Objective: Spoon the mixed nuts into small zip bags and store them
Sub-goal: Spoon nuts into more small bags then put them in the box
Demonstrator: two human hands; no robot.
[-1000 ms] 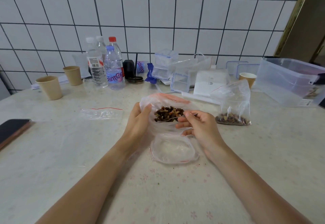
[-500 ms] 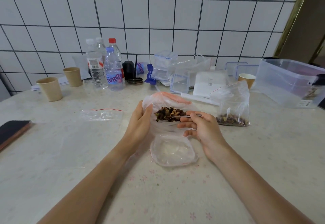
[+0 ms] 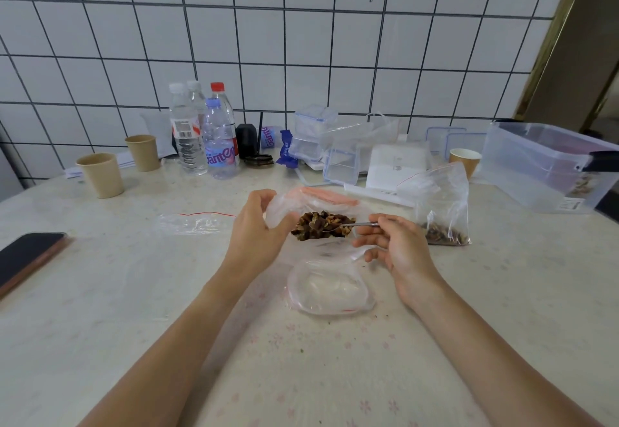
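A large clear bag (image 3: 284, 207) of brown mixed nuts (image 3: 321, 224) lies open at the table's middle. My left hand (image 3: 256, 235) grips its left rim and holds the mouth open. My right hand (image 3: 395, 245) pinches a metal spoon (image 3: 351, 225) whose bowl sits in the nuts. Just in front lies a small empty zip bag (image 3: 330, 287), mouth open toward the nuts. A small zip bag with nuts in its bottom (image 3: 442, 212) stands to the right. Another empty zip bag (image 3: 194, 222) lies flat to the left.
A phone (image 3: 28, 256) lies at the left edge. Two paper cups (image 3: 100, 175) and several water bottles (image 3: 201, 135) stand at the back left. Clear lidded boxes (image 3: 311, 138), a third cup (image 3: 464, 158) and a big clear storage bin (image 3: 549, 168) line the back right.
My right hand has drawn slightly right, so the spoon handle now shows and its bowl sits in the nuts. My left hand has lifted the bag rim a little higher.
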